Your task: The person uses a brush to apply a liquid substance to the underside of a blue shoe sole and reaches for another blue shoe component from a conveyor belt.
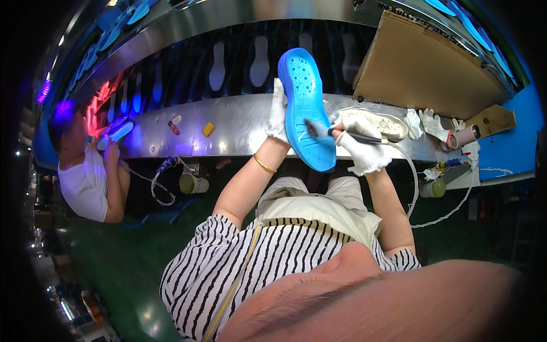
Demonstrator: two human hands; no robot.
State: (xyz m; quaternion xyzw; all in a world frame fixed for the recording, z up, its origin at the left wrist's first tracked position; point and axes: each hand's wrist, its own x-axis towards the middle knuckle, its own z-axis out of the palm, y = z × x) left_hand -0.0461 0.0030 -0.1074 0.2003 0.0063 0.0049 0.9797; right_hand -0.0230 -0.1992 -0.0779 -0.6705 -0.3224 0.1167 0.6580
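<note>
A bright blue shoe sole (303, 102) is held up, tilted, in front of the metal bench. My left hand (277, 114), in a white glove, grips it along its left edge, with the fingers mostly hidden behind it. In my gloved right hand (362, 149) is a brush (364, 137) with a dark handle, closed between the fingers. Its bristles touch the inner face of the sole near the lower middle. A pale hose (415, 176) runs from the back of the brush. Behind my right hand, a white shoe-shaped piece (383, 123) lies on the bench.
Beyond the metal ledge (194, 134), a dark conveyor carries several soles (260, 61). A large cardboard box (427, 62) stands at the right, near white gloves (434, 125) and a pinkish cup (467, 135). A yellow block (208, 129) lies left. A co-worker (85, 171) handles another sole at far left.
</note>
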